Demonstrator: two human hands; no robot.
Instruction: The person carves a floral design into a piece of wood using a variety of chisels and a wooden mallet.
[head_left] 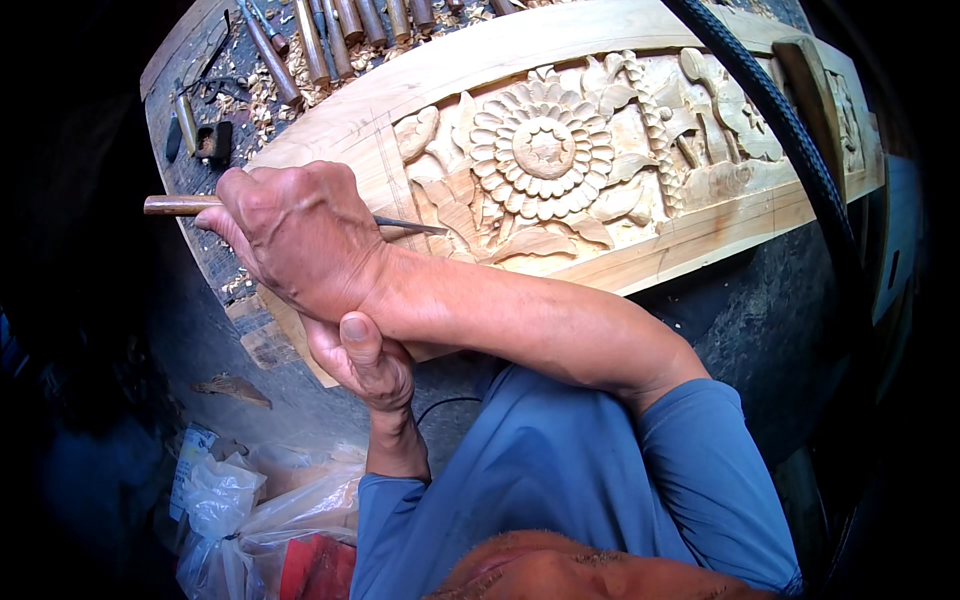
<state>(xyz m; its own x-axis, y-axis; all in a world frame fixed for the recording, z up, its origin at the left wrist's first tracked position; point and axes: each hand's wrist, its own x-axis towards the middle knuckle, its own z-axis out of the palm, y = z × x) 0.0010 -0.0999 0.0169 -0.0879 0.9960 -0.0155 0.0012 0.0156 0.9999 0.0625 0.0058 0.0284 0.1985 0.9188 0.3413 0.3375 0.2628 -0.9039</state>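
A wood-carving chisel [176, 205] with a brown wooden handle lies in my right hand [305, 228], whose fingers wrap round it. Its thin dark blade points right, the tip touching the carved leaves near the lower left of a pale wooden panel [540, 45]. A large layered flower [543, 148] stands out in relief beside them. Under my right wrist is my left hand [365, 365]. Its thumb points up against the heel of the right hand, while its curled fingers disappear beneath, so what they hold is hidden.
Several wooden-handled tools [312, 42] lie among wood shavings [262, 98] on the dark worktable behind the panel. A thick black hose [775, 105] crosses over the panel's right part, near an upright wooden piece [812, 105]. Clear plastic bags [225, 500] sit at the lower left.
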